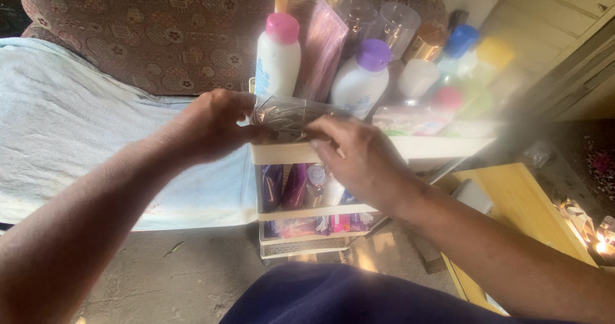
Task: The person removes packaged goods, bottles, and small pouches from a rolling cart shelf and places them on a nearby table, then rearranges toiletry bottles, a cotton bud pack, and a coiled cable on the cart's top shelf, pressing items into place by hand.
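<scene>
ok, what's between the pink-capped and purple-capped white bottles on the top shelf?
Head view: a tall pinkish-mauve packet stands between the pink-capped bottle and the purple-capped bottle, behind the clear pouch both hands hold.

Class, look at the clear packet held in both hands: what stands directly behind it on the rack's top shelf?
Behind the clear packet stand a pink-capped white bottle, a purple-capped bottle and a pinkish flat pack. Their bases are hidden.
</scene>
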Demonstrator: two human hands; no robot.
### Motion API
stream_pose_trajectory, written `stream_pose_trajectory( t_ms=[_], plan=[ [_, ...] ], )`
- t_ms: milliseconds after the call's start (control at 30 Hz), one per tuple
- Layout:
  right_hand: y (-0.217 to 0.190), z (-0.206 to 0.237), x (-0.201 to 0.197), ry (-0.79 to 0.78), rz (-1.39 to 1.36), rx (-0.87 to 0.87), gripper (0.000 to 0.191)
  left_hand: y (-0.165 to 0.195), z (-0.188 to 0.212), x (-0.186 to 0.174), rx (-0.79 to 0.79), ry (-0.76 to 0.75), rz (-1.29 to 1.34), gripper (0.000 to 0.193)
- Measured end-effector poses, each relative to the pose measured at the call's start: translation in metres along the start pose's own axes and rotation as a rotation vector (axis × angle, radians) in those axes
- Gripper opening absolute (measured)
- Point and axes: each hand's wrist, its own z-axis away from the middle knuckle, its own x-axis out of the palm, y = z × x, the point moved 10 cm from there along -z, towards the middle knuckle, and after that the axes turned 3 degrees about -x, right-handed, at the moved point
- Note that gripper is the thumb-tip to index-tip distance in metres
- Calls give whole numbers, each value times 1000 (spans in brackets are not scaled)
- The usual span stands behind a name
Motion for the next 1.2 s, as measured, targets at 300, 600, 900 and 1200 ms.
stream_pose_trajectory(
  t_ms=[300, 600, 900, 1200],
  plan=[
    [-5, -7, -30, 194, -209, -13, 30, -14, -2, 7, -264, -132, -44, 34],
    [2, -23, -20, 167, -218, 42, 25, 13, 7, -22, -52, 85, 76, 32],
    [-6, -10, -23, 242, -236, -110, 28, 22, 22, -23, 14, 245, -88, 25],
    [32, 21, -29, 253, -265, 299, 34, 20, 27, -20, -135, 160, 98, 23]
  ],
)
